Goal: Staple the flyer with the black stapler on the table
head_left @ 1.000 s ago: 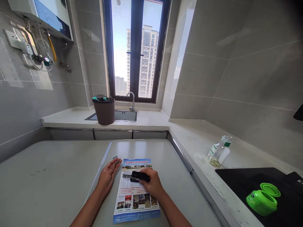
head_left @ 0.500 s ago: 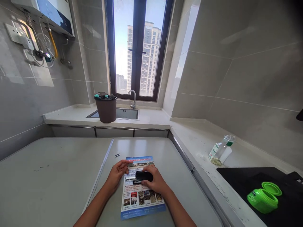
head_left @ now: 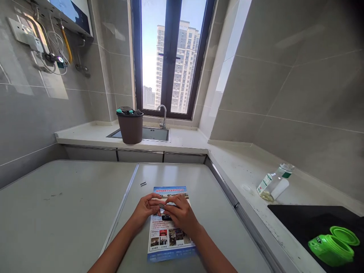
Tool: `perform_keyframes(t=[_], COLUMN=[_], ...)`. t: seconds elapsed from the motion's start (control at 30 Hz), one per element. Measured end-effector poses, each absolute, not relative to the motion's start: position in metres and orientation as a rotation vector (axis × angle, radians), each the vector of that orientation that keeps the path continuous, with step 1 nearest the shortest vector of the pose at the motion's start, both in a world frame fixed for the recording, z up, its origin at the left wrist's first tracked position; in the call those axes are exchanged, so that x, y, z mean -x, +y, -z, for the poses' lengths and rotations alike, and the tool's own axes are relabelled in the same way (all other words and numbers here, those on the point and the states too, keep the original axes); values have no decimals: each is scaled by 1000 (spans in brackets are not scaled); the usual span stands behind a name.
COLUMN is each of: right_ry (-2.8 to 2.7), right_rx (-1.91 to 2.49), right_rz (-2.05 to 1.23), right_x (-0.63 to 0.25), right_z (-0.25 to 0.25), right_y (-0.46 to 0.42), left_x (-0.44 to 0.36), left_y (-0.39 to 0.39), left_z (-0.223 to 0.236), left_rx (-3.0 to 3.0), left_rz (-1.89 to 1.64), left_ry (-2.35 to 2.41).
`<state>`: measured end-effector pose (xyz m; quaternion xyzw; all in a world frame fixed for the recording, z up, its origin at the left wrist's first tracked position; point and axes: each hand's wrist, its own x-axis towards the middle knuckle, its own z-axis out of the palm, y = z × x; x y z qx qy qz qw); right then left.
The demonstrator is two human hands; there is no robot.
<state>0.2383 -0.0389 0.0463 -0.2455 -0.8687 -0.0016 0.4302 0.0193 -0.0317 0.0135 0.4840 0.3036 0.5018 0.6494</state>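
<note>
My left hand [head_left: 149, 208] and my right hand [head_left: 180, 212] meet above a printed leaflet [head_left: 167, 256] on the table. Under the fingers of my right hand lies a black stapler [head_left: 166, 218], mostly covered, with only a short dark stretch showing. A small grey piece [head_left: 162, 206] shows where both sets of fingertips come together; whether it is part of the stapler I cannot tell. The fingers of my left hand are pinched at that spot. Beyond the leaflet, to its upper left, two short silvery staple strips [head_left: 143, 184] rest on the table.
A pale table [head_left: 71, 212] reaches to the counter. By the sink [head_left: 156, 133] stands a brown bin [head_left: 130, 128]. On the right counter are a glass jar [head_left: 274, 184] and an open green container [head_left: 331, 248] on a black hob [head_left: 298, 216].
My right hand has shifted its fingers forward over the stapler, and my left hand has come in to meet them. The stapler is now mostly hidden. The view has tilted slightly.
</note>
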Motion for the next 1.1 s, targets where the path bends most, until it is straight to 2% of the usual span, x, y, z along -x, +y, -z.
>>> perform_keyframes(t=[0.3, 0.47, 0.7, 0.93, 1.1], right_ry=[-2208, -2054, -1730, -1787, -1771], right_rx=[622, 767, 1555, 1628, 1577], right_rz=[220, 114, -69, -168, -185], right_x=[-236, -252, -338, -353, -353], right_z=[-47, -49, -39, -4, -1], right_y=[-52, -38, 71, 120, 108], left_x=[-22, -18, -11, -2, 1], left_y=[-38, -40, -34, -28, -25], left_z=[-15, -21, -28, -31, -25], left_rx=[-1069, -1048, -928, -895, -1127], left_rz=[-1135, -1252, -1457, -1484, -1482], left_ry=[647, 673, 694, 820, 1204])
